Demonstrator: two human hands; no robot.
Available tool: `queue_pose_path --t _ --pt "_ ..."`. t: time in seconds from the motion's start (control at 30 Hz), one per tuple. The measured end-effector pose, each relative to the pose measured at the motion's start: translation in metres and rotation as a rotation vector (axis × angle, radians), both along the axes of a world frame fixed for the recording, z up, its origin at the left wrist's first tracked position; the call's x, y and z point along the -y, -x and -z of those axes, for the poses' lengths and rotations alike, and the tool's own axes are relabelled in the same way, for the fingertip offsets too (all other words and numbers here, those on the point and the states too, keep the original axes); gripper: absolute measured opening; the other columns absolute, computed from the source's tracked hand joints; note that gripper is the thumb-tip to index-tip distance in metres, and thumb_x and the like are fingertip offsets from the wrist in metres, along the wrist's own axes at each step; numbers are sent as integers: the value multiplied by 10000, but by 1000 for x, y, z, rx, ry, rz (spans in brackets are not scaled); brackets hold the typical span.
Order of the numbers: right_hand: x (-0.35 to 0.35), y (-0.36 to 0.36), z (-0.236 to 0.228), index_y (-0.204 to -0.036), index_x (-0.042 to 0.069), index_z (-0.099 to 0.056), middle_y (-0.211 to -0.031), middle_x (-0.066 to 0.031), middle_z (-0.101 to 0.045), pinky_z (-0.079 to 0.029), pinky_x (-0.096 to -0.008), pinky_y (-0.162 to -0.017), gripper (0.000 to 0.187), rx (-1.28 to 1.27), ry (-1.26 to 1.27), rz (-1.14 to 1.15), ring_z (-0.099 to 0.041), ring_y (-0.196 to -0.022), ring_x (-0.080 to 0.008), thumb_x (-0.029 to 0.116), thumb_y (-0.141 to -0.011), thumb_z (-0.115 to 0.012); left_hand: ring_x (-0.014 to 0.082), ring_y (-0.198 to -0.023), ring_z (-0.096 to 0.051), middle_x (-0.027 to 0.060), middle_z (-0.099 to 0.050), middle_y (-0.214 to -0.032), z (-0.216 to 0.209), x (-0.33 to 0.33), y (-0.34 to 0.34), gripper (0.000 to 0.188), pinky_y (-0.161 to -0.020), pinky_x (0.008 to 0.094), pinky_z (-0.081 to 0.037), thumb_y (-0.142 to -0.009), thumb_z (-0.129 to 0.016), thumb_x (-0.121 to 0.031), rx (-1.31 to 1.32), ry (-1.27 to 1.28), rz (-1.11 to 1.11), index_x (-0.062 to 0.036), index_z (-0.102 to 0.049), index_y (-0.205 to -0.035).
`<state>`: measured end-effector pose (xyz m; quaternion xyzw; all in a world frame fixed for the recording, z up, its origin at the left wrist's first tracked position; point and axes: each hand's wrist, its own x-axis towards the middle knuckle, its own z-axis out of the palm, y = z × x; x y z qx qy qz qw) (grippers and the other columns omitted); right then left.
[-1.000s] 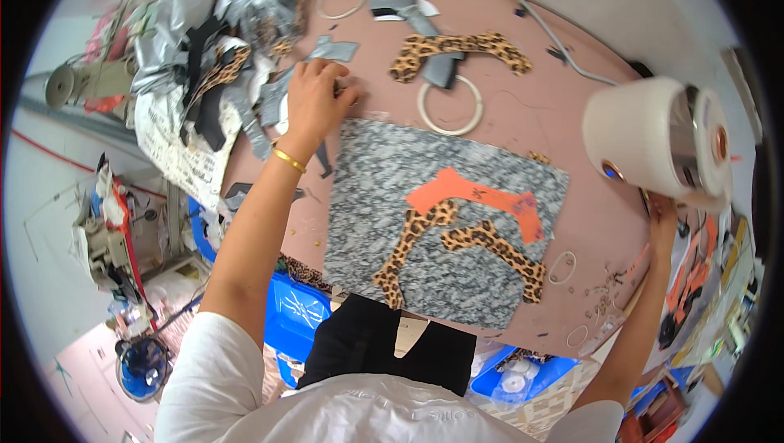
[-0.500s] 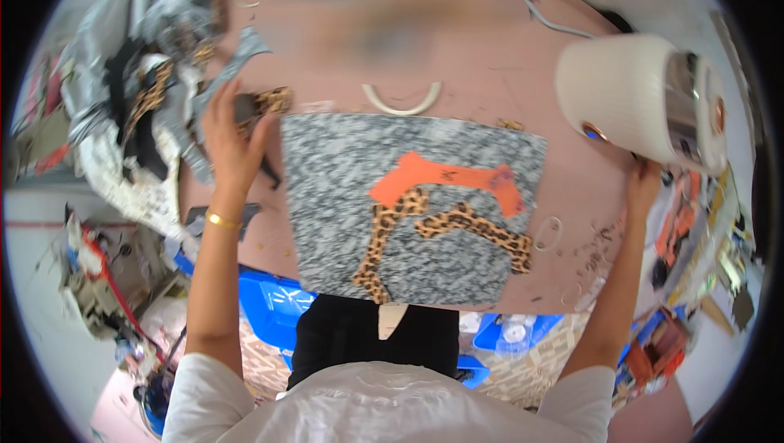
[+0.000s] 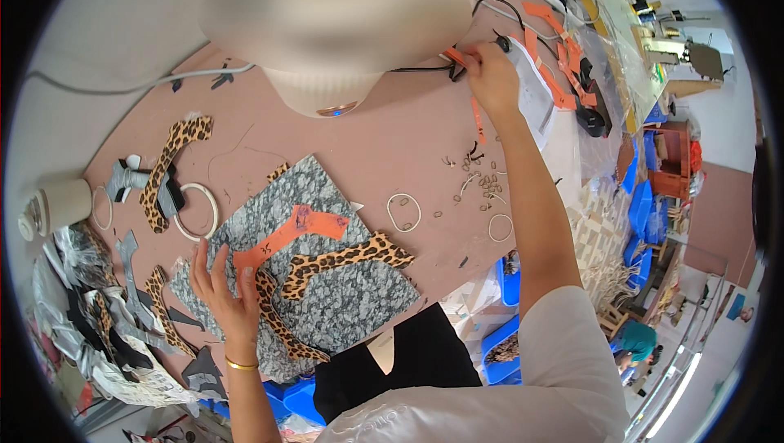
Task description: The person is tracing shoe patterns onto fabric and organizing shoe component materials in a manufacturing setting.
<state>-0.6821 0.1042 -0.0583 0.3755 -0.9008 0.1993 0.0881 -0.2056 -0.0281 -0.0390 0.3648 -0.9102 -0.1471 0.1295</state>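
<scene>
My left hand (image 3: pixel 224 292), fingers spread, rests at the left part of a black-and-white speckled stone slab (image 3: pixel 351 300). Its thumb is at the end of an orange bone-shaped template (image 3: pixel 304 228) lying on the slab. Two leopard-print fabric pieces, a longer one (image 3: pixel 347 262) and a curved one (image 3: pixel 282 325), lie beside that template. Far to the right, my right hand (image 3: pixel 494 80) has its fingers closed on a narrow orange strip (image 3: pixel 456 56), which shows at the fingertips. Most of what lies under its palm is hidden.
A cream ribbed appliance (image 3: pixel 322 92) stands at the back. More leopard pieces (image 3: pixel 163 173) and a white ring (image 3: pixel 198 210) lie left. Small metal rings (image 3: pixel 490 186) and an elastic loop (image 3: pixel 404 213) lie right of the slab. Orange templates (image 3: pixel 563 75) are farther right.
The view has turned right. My right hand has gone from beside the appliance to an orange strip beyond it. My left hand has moved from the scraps onto the slab.
</scene>
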Motion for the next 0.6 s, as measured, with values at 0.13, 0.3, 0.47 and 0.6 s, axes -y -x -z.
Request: queue_pose_path --t 0.13,0.3,0.47,0.6 --pt "-67 -9 7 -943 94 -604 -928 -104 -622 -491 -415 -740 143 -37 -5 92 -617 -838 -310 184 -833 -598 348 -1297 -331 157 -415 -1388 10 -10 47 403 -1072 481 -224 -878 -596 -175 -81 -97 -64 -49 -514 -1253" --pt "-89 16 13 -1018 99 -569 -918 -88 -622 -506 -397 -684 231 125 -143 258 -623 -832 -298 188 -813 -628 311 -1316 -322 119 -417 -1397 42 -23 87 433 -1097 480 -159 -924 -506 -279 52 52 -193 -75 -469 -1304" --pt "-8 10 17 -986 93 -593 -794 -120 -612 -500 -396 -621 199 -40 153 -194 -632 -759 -274 225 -837 -604 306 -1313 -341 116 -447 -1377 46 -18 70 463 -1093 486 -160 -899 -489 -308 146 177 -234 -82 -472 -1303" --pt "48 42 43 -864 63 -619 -767 -122 -622 -504 -425 -613 196 -231 -215 -492 -627 -732 -308 246 -807 -580 333 -1251 -396 156 -480 -1322 39 -19 97 436 -1056 462 -231 -868 -523 -235 56 124 -195 -86 -496 -1277"
